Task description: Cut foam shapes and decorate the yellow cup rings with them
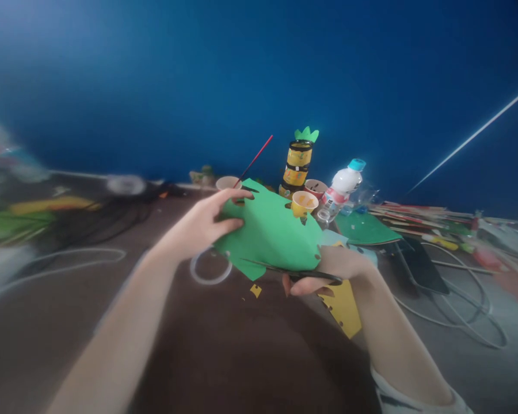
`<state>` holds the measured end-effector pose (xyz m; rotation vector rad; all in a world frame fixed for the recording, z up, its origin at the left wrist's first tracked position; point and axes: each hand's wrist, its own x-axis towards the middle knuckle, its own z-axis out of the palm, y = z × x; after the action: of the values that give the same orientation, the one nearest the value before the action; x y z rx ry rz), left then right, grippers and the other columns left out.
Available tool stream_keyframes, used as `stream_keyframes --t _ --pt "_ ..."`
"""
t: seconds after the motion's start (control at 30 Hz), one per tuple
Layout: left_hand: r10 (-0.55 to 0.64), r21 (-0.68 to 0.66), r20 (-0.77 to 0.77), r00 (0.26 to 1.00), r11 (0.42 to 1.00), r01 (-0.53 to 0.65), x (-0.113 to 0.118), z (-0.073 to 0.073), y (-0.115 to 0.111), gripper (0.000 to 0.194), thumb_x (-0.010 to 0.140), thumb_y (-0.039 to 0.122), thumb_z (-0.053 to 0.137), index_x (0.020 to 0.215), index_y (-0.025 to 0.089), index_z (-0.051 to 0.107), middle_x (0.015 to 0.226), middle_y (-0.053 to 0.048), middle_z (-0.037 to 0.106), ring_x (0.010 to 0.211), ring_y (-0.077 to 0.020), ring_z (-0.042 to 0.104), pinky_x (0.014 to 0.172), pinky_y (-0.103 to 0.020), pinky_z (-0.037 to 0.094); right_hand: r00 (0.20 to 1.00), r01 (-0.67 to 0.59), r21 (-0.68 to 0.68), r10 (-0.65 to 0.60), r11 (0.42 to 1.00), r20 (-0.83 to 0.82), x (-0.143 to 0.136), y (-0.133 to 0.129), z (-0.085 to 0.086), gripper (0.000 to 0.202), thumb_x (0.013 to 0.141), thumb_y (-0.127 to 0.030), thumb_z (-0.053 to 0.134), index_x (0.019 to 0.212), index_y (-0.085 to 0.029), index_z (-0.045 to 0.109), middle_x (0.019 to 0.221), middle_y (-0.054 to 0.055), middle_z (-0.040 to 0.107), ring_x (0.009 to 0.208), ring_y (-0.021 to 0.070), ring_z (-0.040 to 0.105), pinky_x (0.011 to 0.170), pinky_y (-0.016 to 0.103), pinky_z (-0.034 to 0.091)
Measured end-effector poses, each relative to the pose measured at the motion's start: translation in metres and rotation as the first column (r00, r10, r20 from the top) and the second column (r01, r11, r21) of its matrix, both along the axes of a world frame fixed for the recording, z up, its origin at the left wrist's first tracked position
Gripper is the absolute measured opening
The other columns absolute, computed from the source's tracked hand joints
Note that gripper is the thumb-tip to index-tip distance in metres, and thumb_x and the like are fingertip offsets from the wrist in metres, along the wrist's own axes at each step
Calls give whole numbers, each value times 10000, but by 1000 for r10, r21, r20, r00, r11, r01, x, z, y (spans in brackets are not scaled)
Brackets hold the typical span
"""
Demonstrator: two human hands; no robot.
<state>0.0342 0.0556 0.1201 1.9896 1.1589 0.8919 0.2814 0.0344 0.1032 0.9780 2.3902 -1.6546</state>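
Note:
A green sheet (pixel 276 230) with notched edges is held above the dark table. My left hand (pixel 207 221) grips its left side between thumb and fingers. Dark-handled scissors (pixel 293 273) are in my right hand (pixel 328 273), their blades lying across the sheet's lower edge. Part of my right hand is hidden behind the sheet. A yellow sheet (pixel 347 307) with small holes lies under my right wrist, and a small yellow scrap (pixel 255 290) rests on the table below the blades.
Behind the sheet stand a yellow-and-black can tower (pixel 297 164) with a green crown, a yellow cup (pixel 304 202) and a white bottle (pixel 345 184). A clear ring (pixel 210 280) lies left. Sticks (pixel 418 215), a dark tablet-like object (pixel 423 267) and cables lie right.

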Motion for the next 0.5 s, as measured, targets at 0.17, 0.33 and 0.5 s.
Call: stream_keyframes --t 0.17,0.33,0.5 --pt "-51 5 30 998 999 51 4 -1 -1 403 733 221 549 1131 275 517 1125 -28 553 888 -197 559 676 -283 480 1000 13 5 -13 1000 13 -1 -3 1 376 740 -482 555 898 -145 611 510 -40 484 419 59 446 402 165 387" --pt "-48 41 0 999 998 48 6 1 -3 398 729 202 557 1120 267 529 1075 -20 576 843 -177 562 685 -268 455 1000 -14 29 14 999 -4 -3 -4 3 331 756 -434 549 887 -135 608 484 -46 457 394 61 416 370 178 363" --pt "-46 49 -1 999 998 46 6 1 -3 391 731 205 564 1112 285 534 1031 -3 590 816 -167 562 694 -267 449 998 -24 35 26 999 -52 -1 -2 -1 330 757 -437 552 875 -136 618 479 -46 468 389 58 408 358 179 350"
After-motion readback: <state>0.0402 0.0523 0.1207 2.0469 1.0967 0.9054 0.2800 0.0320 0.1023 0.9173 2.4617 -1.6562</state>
